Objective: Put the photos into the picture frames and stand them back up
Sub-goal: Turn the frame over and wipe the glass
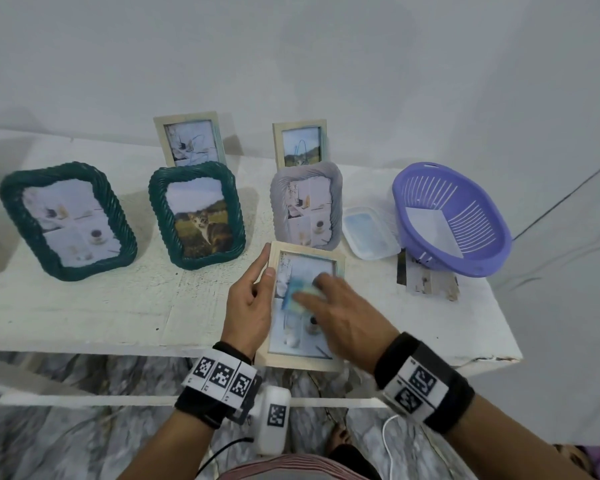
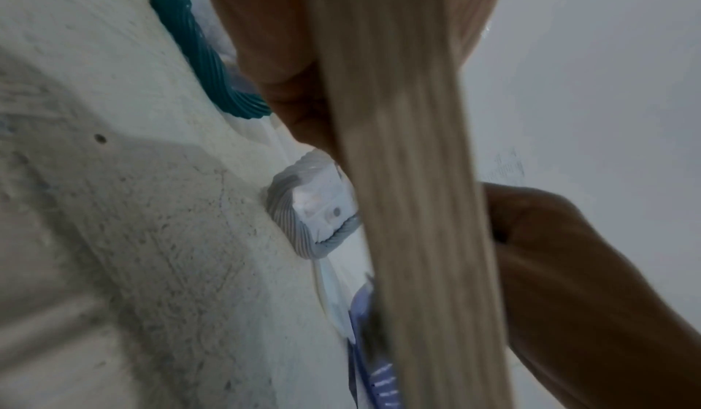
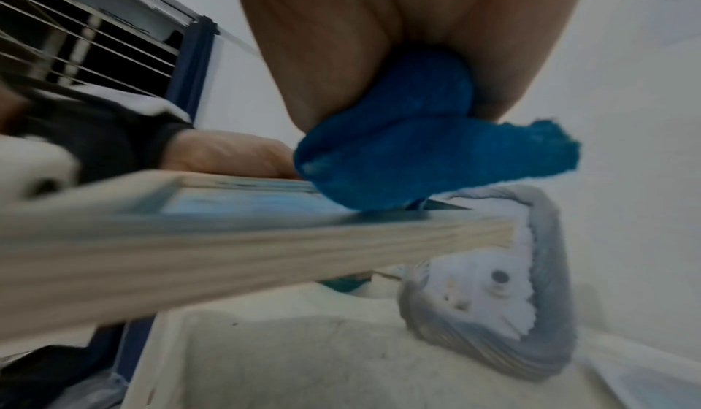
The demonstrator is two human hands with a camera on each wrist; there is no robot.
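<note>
White desk [image 1: 84,306] against pale wall, five frames standing on it. Left hand [image 1: 248,306] gripping wooden frame [image 1: 291,358] by its left edge, over the near rim. Right hand [image 1: 340,313] fingers clamped on blue cloth [image 1: 297,294], pressed to the glass.

Pale wooden frame [image 1: 339,258] holding a photo [image 1: 300,336], face up, seemingly tilted over the table edge.

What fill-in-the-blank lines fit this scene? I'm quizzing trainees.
1. The right hand presses a blue ____ on the glass.
2. The left hand grips the ____-coloured wooden frame.
3. The basket is ____ in colour.
4. Standing dark green frames: ____.

Missing: cloth; light; purple; two
</note>
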